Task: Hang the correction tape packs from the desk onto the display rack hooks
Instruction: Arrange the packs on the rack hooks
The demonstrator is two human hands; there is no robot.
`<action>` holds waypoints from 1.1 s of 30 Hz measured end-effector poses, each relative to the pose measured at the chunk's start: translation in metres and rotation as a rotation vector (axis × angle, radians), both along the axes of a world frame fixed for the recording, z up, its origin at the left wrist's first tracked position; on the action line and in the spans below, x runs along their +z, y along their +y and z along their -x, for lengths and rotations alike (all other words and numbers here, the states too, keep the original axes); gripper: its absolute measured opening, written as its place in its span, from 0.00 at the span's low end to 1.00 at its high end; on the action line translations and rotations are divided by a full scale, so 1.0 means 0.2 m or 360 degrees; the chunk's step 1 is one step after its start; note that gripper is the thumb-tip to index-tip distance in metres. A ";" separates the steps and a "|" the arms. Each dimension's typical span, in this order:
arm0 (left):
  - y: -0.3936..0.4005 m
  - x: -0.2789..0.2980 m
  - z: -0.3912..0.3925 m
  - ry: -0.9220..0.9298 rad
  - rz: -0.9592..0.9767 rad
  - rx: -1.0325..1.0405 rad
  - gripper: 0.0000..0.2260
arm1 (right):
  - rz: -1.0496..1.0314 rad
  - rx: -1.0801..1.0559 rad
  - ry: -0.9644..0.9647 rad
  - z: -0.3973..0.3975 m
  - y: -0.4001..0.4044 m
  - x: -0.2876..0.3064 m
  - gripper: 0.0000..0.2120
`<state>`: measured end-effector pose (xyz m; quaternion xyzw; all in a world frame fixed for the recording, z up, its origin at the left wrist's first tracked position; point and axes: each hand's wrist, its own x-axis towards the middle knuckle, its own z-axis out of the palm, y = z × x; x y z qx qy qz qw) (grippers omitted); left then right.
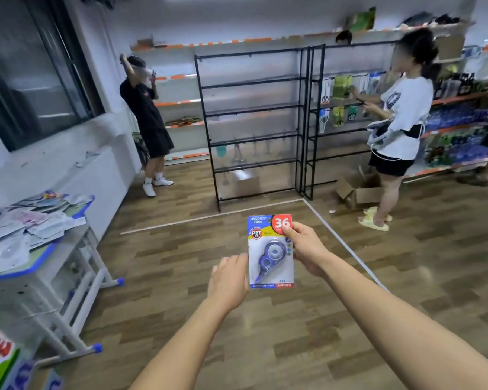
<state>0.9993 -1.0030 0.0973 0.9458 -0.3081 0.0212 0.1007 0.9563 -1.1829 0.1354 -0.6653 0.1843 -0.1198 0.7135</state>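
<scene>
The right hand [307, 249] pinches 1 blue-and-red carded correction tape pack [270, 251] by its right edge, upright in mid-air over the wood-pattern floor, while the left hand [228, 280] hovers slack just beside its left edge, gripping nothing. Carrying it well probably means keeping the card's top hole free and facing the black wire display rack [254, 122], well apart ahead. More packs lie heaped on the blue-edged desk [44, 249] at left; 2 people and an open cardboard box [359, 191] stand near the racks.
</scene>
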 end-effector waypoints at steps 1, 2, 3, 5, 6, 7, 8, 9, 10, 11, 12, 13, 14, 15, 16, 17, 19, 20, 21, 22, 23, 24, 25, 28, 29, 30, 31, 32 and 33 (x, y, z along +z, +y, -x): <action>-0.07 0.02 -0.11 0.0003 0.0006 0.0006 0.13 | 0.0001 0.0020 -0.0005 -0.12 -0.07 0.01 0.08; -0.14 0.03 -0.23 0.0001 0.0019 0.0014 0.13 | 0.0001 0.0033 -0.0005 -0.25 -0.14 0.02 0.08; -0.21 0.05 -0.34 -0.0004 0.0033 0.0020 0.12 | 0.0004 0.0038 0.0002 -0.37 -0.21 0.03 0.09; -0.32 0.06 -0.54 0.0009 0.0057 0.0037 0.11 | 0.0023 0.0058 0.0021 -0.60 -0.32 0.04 0.09; -0.36 0.06 -0.65 0.0019 0.0063 0.0053 0.11 | 0.0024 0.0073 0.0026 -0.72 -0.36 0.04 0.09; -0.41 0.06 -0.77 0.0023 0.0063 0.0069 0.11 | 0.0017 0.0091 0.0028 -0.84 -0.41 0.04 0.09; -0.45 0.06 -0.89 0.0021 0.0061 0.0087 0.11 | 0.0010 0.0106 0.0030 -0.97 -0.45 0.03 0.09; -0.49 0.05 -1.02 0.0020 0.0062 0.0107 0.11 | 0.0009 0.0117 0.0032 -1.10 -0.49 0.03 0.09; -0.53 0.04 -1.15 0.0022 0.0067 0.0126 0.10 | 0.0013 0.0125 0.0033 -1.23 -0.53 0.02 0.09; -0.57 0.04 -1.28 0.0027 0.0076 0.0140 0.10 | 0.0019 0.0129 0.0033 -1.37 -0.56 0.01 0.09; -0.60 0.03 -1.42 0.0030 0.0085 0.0146 0.10 | 0.0023 0.0128 0.0030 -1.51 -0.59 0.01 0.10; -0.64 0.03 -1.56 0.0027 0.0091 0.0142 0.10 | 0.0022 0.0123 0.0026 -1.65 -0.63 0.00 0.10; -0.67 0.04 -1.70 0.0027 0.0094 0.0133 0.10 | 0.0020 0.0114 0.0027 -1.79 -0.66 0.01 0.10; -0.71 0.05 -1.84 0.0037 0.0098 0.0121 0.11 | 0.0021 0.0106 0.0037 -1.93 -0.69 0.02 0.10; -0.74 0.06 -1.98 0.0052 0.0110 0.0107 0.11 | 0.0020 0.0096 0.0047 -2.06 -0.73 0.03 0.10; -0.78 0.08 -2.12 0.0062 0.0130 0.0096 0.11 | 0.0017 0.0084 0.0047 -2.20 -0.76 0.03 0.09; -0.85 0.11 -2.38 0.0059 0.0172 0.0090 0.10 | 0.0010 0.0066 0.0040 -2.45 -0.83 0.05 0.08; -0.89 0.12 -2.50 0.0055 0.0181 0.0093 0.10 | 0.0009 0.0063 0.0045 -2.58 -0.87 0.06 0.08; -0.93 0.12 -2.61 0.0058 0.0183 0.0095 0.10 | 0.0016 0.0063 0.0051 -2.70 -0.90 0.07 0.08; -0.96 0.12 -2.72 0.0071 0.0191 0.0095 0.10 | 0.0030 0.0064 0.0053 -2.81 -0.94 0.07 0.08; -1.00 0.11 -2.84 0.0089 0.0205 0.0095 0.10 | 0.0039 0.0065 0.0050 -2.93 -0.98 0.08 0.08; -1.04 0.10 -2.96 0.0112 0.0220 0.0101 0.10 | 0.0039 0.0070 0.0044 -3.05 -1.02 0.07 0.08; -1.08 0.09 -3.08 0.0135 0.0237 0.0113 0.10 | 0.0030 0.0079 0.0036 -3.17 -1.06 0.07 0.08; -1.23 0.07 -3.47 0.0191 0.0313 0.0149 0.14 | -0.0018 0.0112 -0.0019 -3.55 -1.20 0.07 0.10; -1.29 0.06 -3.60 0.0214 0.0352 0.0162 0.15 | -0.0022 0.0123 -0.0031 -3.68 -1.25 0.07 0.11; -1.35 0.06 -3.73 0.0231 0.0399 0.0169 0.16 | -0.0019 0.0137 -0.0041 -3.81 -1.31 0.08 0.11; -1.41 0.07 -3.87 0.0245 0.0455 0.0170 0.16 | -0.0016 0.0152 -0.0050 -3.95 -1.37 0.09 0.11; -1.47 0.08 -4.00 0.0264 0.0519 0.0172 0.16 | -0.0016 0.0169 -0.0058 -4.08 -1.43 0.11 0.11; -1.53 0.09 -4.13 0.0283 0.0586 0.0174 0.16 | -0.0014 0.0189 -0.0069 -4.21 -1.49 0.13 0.11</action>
